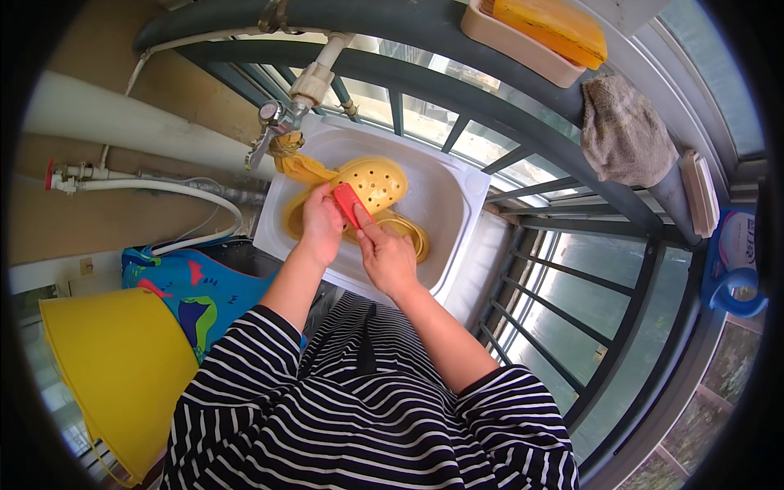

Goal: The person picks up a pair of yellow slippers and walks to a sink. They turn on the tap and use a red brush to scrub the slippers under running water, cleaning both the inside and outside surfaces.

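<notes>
A yellow perforated clog [383,177] is held up over a white sink [456,214], wet and shiny on top. My left hand [321,220] grips the clog's near left side. In my right hand [389,254] is a small red brush or block [352,204], pressed against the clog; its underside is hidden. A second yellow clog [410,236] lies in the sink below, partly covered by my hands. Beside the clog, a yellow cloth [303,166] hangs tied to the metal tap [269,131].
Dark metal railings [484,122] curve behind the sink. A soap tray [527,46] with an orange bar [554,27] and a grey-brown cloth [628,131] sit on the upper rail. At left stand a yellow bucket [116,361] and blue patterned fabric [202,288]; a blue bottle [735,257] is at right.
</notes>
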Available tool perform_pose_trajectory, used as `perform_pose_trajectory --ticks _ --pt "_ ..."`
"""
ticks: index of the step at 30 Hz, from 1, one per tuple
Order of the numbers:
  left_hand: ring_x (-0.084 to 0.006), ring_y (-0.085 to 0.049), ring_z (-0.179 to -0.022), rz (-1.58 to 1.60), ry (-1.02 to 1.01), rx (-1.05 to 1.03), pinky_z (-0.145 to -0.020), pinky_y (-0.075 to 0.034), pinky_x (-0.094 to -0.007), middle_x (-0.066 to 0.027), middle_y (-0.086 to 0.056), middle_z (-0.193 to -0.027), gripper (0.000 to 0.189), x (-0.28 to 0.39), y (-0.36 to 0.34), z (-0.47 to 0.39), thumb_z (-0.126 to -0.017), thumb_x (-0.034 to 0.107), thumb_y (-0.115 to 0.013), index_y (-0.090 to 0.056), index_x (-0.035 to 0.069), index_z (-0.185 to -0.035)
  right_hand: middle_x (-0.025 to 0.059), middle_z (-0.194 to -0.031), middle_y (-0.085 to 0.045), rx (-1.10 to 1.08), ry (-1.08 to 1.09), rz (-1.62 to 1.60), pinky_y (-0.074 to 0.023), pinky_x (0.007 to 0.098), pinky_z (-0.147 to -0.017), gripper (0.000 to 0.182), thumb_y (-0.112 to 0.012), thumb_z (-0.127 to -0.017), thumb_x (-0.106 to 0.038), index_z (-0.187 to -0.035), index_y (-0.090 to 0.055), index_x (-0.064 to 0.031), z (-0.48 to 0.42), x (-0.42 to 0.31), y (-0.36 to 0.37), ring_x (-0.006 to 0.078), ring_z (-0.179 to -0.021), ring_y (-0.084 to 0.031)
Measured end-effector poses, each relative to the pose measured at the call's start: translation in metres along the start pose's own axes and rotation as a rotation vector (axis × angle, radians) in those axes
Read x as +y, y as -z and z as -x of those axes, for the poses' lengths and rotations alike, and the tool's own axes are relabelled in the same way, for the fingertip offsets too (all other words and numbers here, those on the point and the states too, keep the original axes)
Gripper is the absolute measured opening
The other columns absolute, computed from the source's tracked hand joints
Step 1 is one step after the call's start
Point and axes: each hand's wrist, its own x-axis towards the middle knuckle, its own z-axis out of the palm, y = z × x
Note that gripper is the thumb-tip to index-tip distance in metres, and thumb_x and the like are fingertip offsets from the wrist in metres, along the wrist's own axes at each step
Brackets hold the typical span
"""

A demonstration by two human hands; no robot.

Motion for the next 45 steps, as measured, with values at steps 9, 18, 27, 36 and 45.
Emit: perform_pose_trajectory --ticks 9,18,27,36,45 --pt "-0.0253 -0.042 -0.126 0.106 -0.015 -0.016 -0.108 -0.027 -0.0365 -0.0125 -0.046 -0.135 0.058 0.011 -0.006 0.009 -0.095 0.043 -0.035 -0.040 0.000 -0.132 0.0086 -0.073 -0.056 0.036 0.085 -0.017 -0.0392 0.0374 -0.067 0.041 -0.054 -0.090 -0.023 -0.130 -0.054 -0.0259 0.012 0.021 0.015 0.0246 -0.069 -0.057" --pt "-0.0291 -0.039 -0.128 0.404 0.059 -0.015 -0.109 -0.025 -0.0417 -0.0119 -0.045 -0.136 0.052 0.024 -0.008 0.015 -0.091 0.037 -0.041 -0.041 0.001 -0.129 0.0092 -0.077 -0.058 -0.137 -0.149 -0.026 -0.0440 0.0367 -0.073 0.041 -0.052 -0.092 -0.024 -0.134 -0.050 -0.0274 0.038 0.031 0.018 0.0271 -0.075 -0.059" --pt "-0.0264 -0.051 -0.115 0.339 0.250 0.112 -0.103 -0.037 -0.0422 -0.0117 -0.055 -0.121 0.027 0.010 -0.002 0.007 -0.095 0.012 -0.039 -0.048 0.000 -0.117 0.0138 -0.096 -0.065 -0.058 -0.208 -0.245 -0.0469 0.0366 -0.078 0.044 -0.046 -0.095 -0.021 -0.139 -0.043 -0.0211 0.007 -0.004 0.014 0.0312 -0.087 -0.062" --pt "-0.0298 -0.048 -0.120 0.565 0.286 0.214 -0.105 -0.038 -0.0455 -0.0180 -0.049 -0.127 0.031 0.008 0.002 0.001 -0.099 0.008 -0.031 -0.042 -0.005 -0.124 0.0185 -0.121 -0.060 0.182 -0.163 -0.658 -0.0440 0.0330 -0.090 0.046 -0.043 -0.097 -0.025 -0.140 -0.039 -0.0082 -0.012 0.054 -0.008 0.0276 -0.105 -0.061" --pt "-0.0316 -0.043 -0.124 1.006 0.322 0.205 -0.108 -0.032 -0.0456 -0.0205 -0.047 -0.131 0.038 -0.006 0.027 -0.001 -0.100 0.013 -0.023 -0.041 -0.005 -0.129 0.0149 -0.120 -0.061 0.040 -0.294 -0.388 -0.0464 0.0322 -0.091 0.096 -0.078 -0.065 -0.020 -0.146 -0.028 -0.0095 0.021 0.018 0.013 0.0257 -0.105 -0.062"
